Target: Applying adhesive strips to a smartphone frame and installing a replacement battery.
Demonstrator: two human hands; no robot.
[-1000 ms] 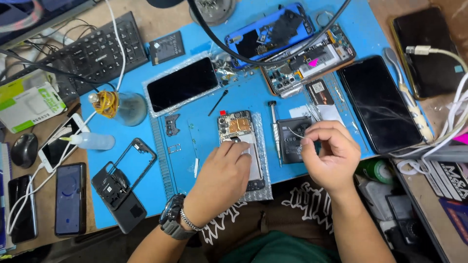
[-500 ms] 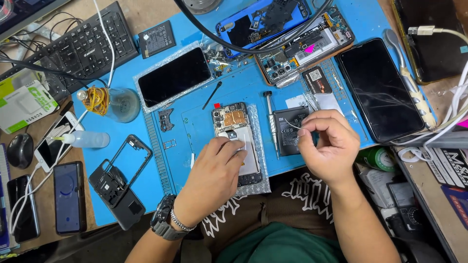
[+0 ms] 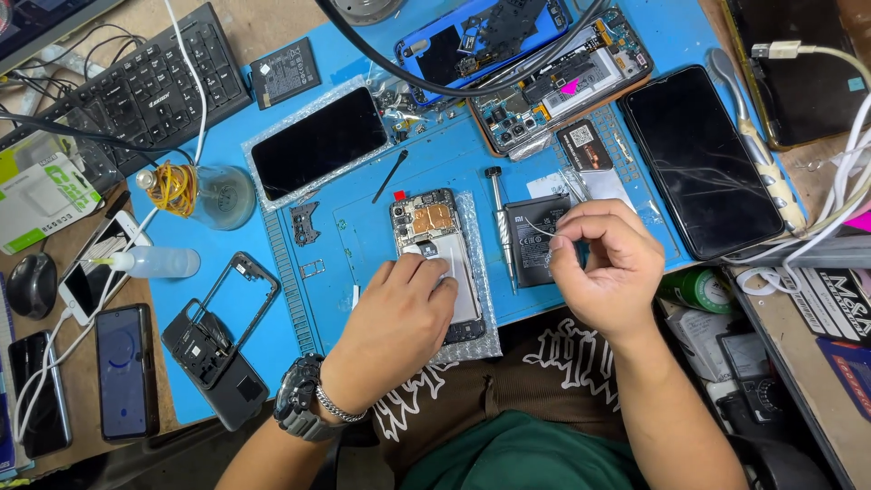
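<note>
Black keyboard at far left corner of blue mat. Dark phone screen on bubble wrap beside small glass dish. Clear squeeze bottle lying on its side near black phone frame. Large black phone face up at right. Screwdriver just beside flat black battery. Opened blue phone at top, under black cable
</note>
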